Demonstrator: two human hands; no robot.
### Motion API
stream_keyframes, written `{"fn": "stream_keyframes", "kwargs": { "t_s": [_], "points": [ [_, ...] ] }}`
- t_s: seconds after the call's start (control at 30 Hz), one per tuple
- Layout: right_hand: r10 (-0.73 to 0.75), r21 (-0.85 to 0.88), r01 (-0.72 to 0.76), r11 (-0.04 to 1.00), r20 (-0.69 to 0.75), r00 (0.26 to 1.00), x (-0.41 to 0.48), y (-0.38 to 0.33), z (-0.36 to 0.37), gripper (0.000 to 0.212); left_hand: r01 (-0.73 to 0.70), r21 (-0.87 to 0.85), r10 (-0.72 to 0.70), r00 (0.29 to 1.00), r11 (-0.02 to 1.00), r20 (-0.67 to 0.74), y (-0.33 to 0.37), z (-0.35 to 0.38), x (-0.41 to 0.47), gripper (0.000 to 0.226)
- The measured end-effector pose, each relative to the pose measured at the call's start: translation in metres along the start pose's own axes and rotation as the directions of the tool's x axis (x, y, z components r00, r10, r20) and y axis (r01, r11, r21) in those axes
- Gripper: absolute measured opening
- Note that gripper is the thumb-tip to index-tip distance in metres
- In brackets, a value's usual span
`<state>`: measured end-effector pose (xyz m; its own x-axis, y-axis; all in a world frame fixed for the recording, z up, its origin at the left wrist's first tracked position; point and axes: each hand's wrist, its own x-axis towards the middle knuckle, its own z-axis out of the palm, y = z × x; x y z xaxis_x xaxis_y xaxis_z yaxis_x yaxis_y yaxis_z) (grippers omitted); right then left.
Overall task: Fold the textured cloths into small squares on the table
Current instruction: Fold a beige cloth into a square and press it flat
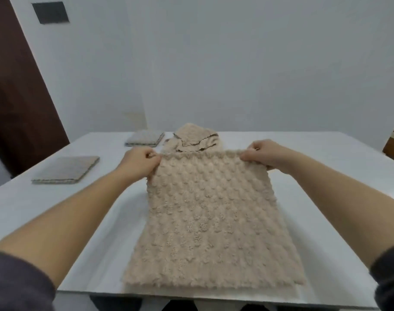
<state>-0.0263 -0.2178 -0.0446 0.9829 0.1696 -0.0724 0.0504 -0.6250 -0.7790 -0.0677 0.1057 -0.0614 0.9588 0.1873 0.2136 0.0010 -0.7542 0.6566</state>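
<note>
Fingers (153, 158) of the left hand (139, 163) and the right hand (264, 154) curl tight on the two far corners of a beige textured cloth (211, 221), pinching its far edge taut between them. From the fingers back toward the person, the cloth lies spread flat on the white desk (326, 198). Just beyond the fingers sits a crumpled beige cloth (197, 138). Left of the left hand's fingers lies a near folded grey square (66, 169); a far folded grey square (145, 138) rests beyond them, beside the crumpled cloth.
</note>
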Motion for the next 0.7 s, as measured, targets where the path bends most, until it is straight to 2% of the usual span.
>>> {"fn": "stream_keyframes", "kwargs": {
  "t_s": [0.17, 0.33, 0.47, 0.53, 0.57, 0.63, 0.7],
  "points": [
    [0.011, -0.246, -0.058, 0.968, -0.189, 0.982, 0.046, 0.052, 0.054, 0.013, 0.029, 0.364, -0.031, 1.000, 0.931, 0.001, -0.032, 0.066, 0.014, 0.025],
    [-0.044, -0.380, -0.085, 0.921, -0.319, 0.947, 0.064, 0.069, 0.073, 0.015, -0.023, 0.443, 0.071, 0.993, 0.896, -0.092, -0.042, 0.093, 0.023, 0.016],
    [-0.189, -0.561, -0.074, 0.824, -0.396, 0.898, 0.061, 0.065, 0.079, 0.037, -0.112, 0.545, 0.224, 0.964, 0.831, -0.144, -0.042, 0.101, 0.023, 0.039],
    [-0.259, -0.558, 0.017, 0.830, -0.358, 0.897, 0.053, 0.055, 0.085, 0.044, -0.157, 0.525, 0.265, 0.955, 0.837, -0.136, -0.031, 0.101, 0.016, 0.045],
    [-0.257, -0.532, 0.065, 0.844, -0.295, 0.920, 0.048, 0.050, 0.090, 0.047, -0.180, 0.489, 0.259, 0.961, 0.853, -0.097, -0.024, 0.103, 0.010, 0.044],
    [-0.223, -0.520, 0.140, 0.843, -0.100, 0.970, 0.034, 0.044, 0.103, 0.052, -0.219, 0.424, 0.214, 0.975, 0.879, 0.061, -0.011, 0.113, -0.006, 0.047],
    [-0.167, -0.585, 0.176, 0.792, 0.069, 0.983, 0.023, 0.045, 0.116, 0.056, -0.224, 0.418, 0.122, 0.959, 0.880, 0.255, -0.007, 0.124, -0.021, 0.054]
  ]
}}
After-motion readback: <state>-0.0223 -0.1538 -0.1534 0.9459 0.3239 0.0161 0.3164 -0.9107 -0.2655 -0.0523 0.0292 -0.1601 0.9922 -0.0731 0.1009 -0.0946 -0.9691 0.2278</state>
